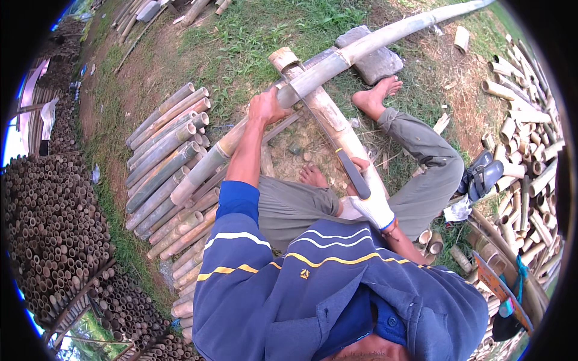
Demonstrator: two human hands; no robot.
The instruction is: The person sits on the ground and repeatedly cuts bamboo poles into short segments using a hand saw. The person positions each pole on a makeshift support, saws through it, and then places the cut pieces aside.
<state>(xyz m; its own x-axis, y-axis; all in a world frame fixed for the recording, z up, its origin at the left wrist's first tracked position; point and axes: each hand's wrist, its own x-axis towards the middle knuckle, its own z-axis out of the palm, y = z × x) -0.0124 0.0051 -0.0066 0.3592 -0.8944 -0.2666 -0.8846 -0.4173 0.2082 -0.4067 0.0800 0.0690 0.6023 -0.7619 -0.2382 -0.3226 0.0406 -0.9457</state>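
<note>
A long bamboo pole [367, 45] slants across in front of me, from the lower left to the far right. It crosses over a thicker bamboo support [328, 111] that points toward me. My left hand [267, 108] is bare and wrapped around the pole, just left of the crossing. In a white glove, my right hand [372, 206] is closed on the dark, yellow-marked handle of a hand saw [352, 173]. The saw's thin blade runs up from the handle to the pole beside the crossing; the pole hides its far end.
Cut bamboo tubes [165, 144] lie stacked to my left, with bundled tubes [54, 210] beyond. A grey stone [378, 63] sits under the pole near my bare foot [378, 96]. Black sandals [481, 175] and a pile of bamboo pieces [530, 135] lie at right, above an orange blade [497, 286].
</note>
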